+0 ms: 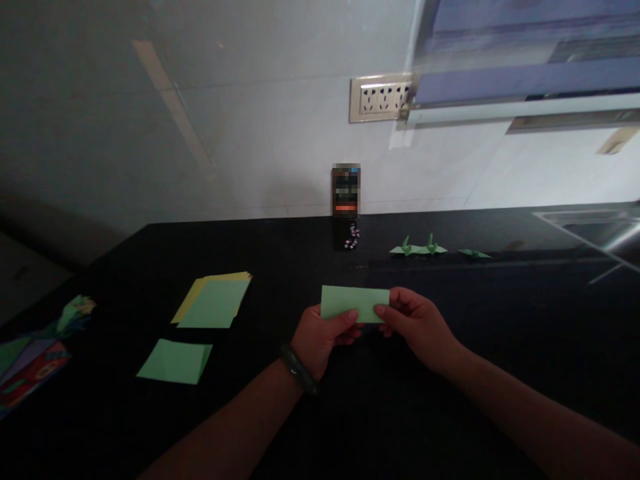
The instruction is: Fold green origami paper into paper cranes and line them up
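Observation:
Between my hands I hold a light green sheet of paper (355,301), a wide rectangle that looks folded in half. My left hand (325,332), with a dark bangle on its wrist, pinches the lower left part, thumb in front and fingers behind. At the right end my right hand (417,323) grips the paper with its thumb near the lower edge. To the left lies a green sheet with creases (175,361). Behind it rests a stack of green and yellow paper (215,301). Toward the back right sit several small folded green paper figures (419,249).
A phone (346,191) leans on the wall, a beaded strap (353,237) below it. Colourful paper packaging (35,373) lies at the far left of the black countertop (280,260). Wall sockets (383,99) are above; a metal-edged fixture (595,230) is at the right.

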The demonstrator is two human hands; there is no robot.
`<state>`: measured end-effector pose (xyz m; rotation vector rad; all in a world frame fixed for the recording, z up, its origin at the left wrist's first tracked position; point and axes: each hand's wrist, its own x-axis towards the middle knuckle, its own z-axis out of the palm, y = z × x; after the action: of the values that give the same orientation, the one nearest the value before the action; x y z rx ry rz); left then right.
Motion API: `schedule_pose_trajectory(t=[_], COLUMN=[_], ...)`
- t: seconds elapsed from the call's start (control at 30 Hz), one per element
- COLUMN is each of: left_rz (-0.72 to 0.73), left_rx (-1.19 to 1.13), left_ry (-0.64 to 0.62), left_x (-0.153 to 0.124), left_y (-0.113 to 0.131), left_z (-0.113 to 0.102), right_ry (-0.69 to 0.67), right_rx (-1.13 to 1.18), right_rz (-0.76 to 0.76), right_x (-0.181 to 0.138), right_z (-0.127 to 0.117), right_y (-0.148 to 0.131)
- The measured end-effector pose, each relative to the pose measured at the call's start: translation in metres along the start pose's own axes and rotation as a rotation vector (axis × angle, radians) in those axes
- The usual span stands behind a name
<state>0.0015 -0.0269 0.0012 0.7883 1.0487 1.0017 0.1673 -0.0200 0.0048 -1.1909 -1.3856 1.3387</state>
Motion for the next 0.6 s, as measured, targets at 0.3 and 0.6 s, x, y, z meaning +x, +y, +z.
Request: schedule_pose_trajectory(t=[0.3, 0.6], left_rz=[-0.002, -0.056], left_rx=[-0.100, 0.047], left_ry=[0.069, 0.059], left_x=[0.0032, 0.0048], left_y=[0.0086, 0.0027], left_z=[-0.0044, -0.0063], right_ry=[-0.001, -0.021], right_rx=[-0.076, -0.083], right_rz=[-0.012, -0.007], right_x=[0.0004, -0.0001], right_z=[-0.0025, -0.0024], right_y=[0.0008, 0.0033])
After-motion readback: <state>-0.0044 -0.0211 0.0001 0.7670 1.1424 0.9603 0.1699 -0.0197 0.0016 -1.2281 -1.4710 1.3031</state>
